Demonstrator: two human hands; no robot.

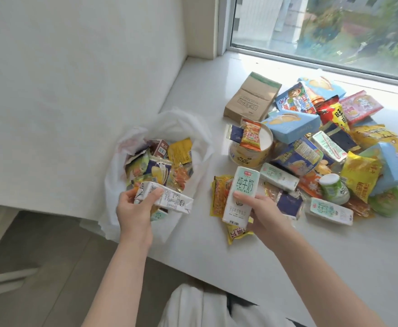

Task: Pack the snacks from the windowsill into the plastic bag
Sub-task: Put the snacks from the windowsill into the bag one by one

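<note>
A white plastic bag [188,128] stands open on the left end of the windowsill [240,251], with several snack packets inside. My left hand [135,208] grips a white milk carton [169,199] lying flat over the bag's near rim. My right hand [264,215] holds a second white and green milk carton [241,194] upright, just right of the bag, above yellow packets [219,197]. A big pile of snacks [323,147] covers the sill to the right: blue boxes, yellow bags, more milk cartons.
A brown paper bag [252,96] lies at the back of the pile, a round yellow tub [249,149] in front of it. The window [334,27] runs behind. A white wall is at left. The sill's front edge drops to the floor [51,267].
</note>
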